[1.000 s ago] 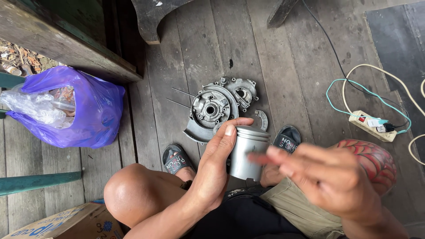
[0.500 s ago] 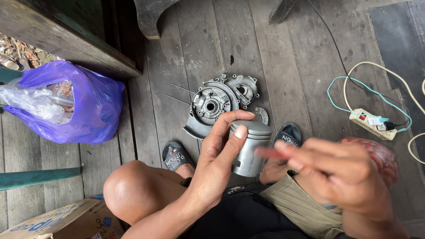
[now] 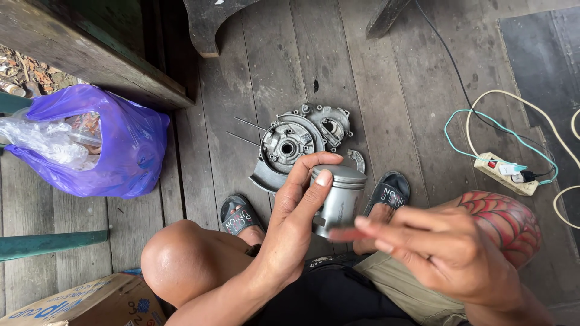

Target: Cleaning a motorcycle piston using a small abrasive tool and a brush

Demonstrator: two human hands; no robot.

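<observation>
My left hand grips a silver metal piston, thumb along its side and fingers curled over the crown edge. My right hand hovers just right of and below the piston, fingers extended and blurred; something thin and reddish shows at its fingertips, too blurred to identify. A grey metal engine crankcase lies on the wooden floor just beyond the piston, between my knees. Two thin metal rods lie to its left.
A purple plastic bag with clear plastic inside sits at the left. A white power strip with green and white cables lies at the right. A cardboard box is at the bottom left. Dark wooden furniture legs stand at the top.
My left hand has tilted the piston and shifted its fingers over the crown. My right hand has drifted slightly lower and closer to the piston.
</observation>
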